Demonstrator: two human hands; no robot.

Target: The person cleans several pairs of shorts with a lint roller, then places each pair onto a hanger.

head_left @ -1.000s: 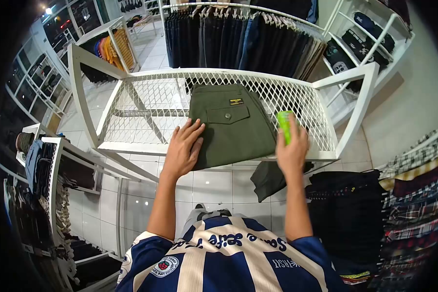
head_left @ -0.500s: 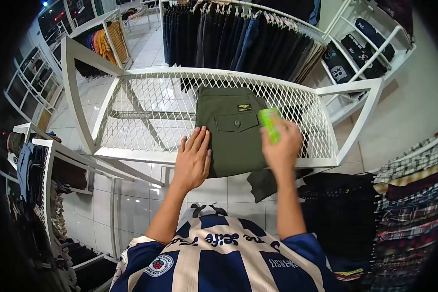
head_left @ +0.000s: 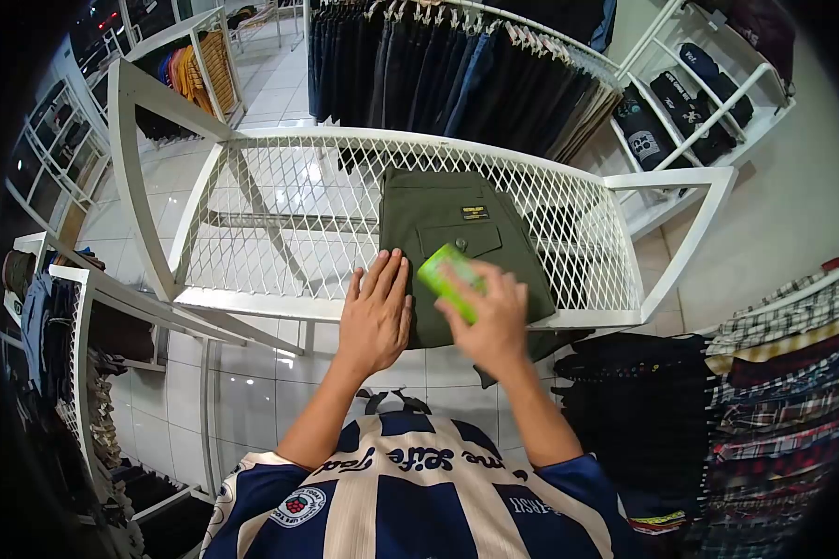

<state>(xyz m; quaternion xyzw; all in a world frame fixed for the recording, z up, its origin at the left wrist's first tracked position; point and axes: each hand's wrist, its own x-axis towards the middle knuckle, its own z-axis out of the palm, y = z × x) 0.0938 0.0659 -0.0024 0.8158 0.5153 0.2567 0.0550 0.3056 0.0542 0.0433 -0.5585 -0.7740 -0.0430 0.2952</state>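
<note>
Dark green folded trousers [head_left: 410,210] lie on a white mesh rack [head_left: 280,303], with a buttoned pocket flap and a small black label with yellow lettering facing up. My left hand [head_left: 376,312] rests flat on their left edge, palm down, fingers stretched forward and holding nothing. Over the lower middle of the trousers, my right hand [head_left: 489,312] grips a bright green object [head_left: 446,272], slightly blurred. Its underside is hidden, so contact with the cloth cannot be made out. The lower edge of the trousers hangs a little over the rack's front rail.
Dark trousers on hangers [head_left: 419,70] stand behind the rack. Rolled dark garments [head_left: 685,102] sit on a white shelf at the back right. Checked shirts [head_left: 783,410] and black garments [head_left: 634,419] are at the right. White frames with clothes [head_left: 79,307] stand at the left.
My right hand has moved left and toward me with the green object, from the trousers' right edge to their lower middle. More of the trousers' right side shows. My left hand stays on the cloth.
</note>
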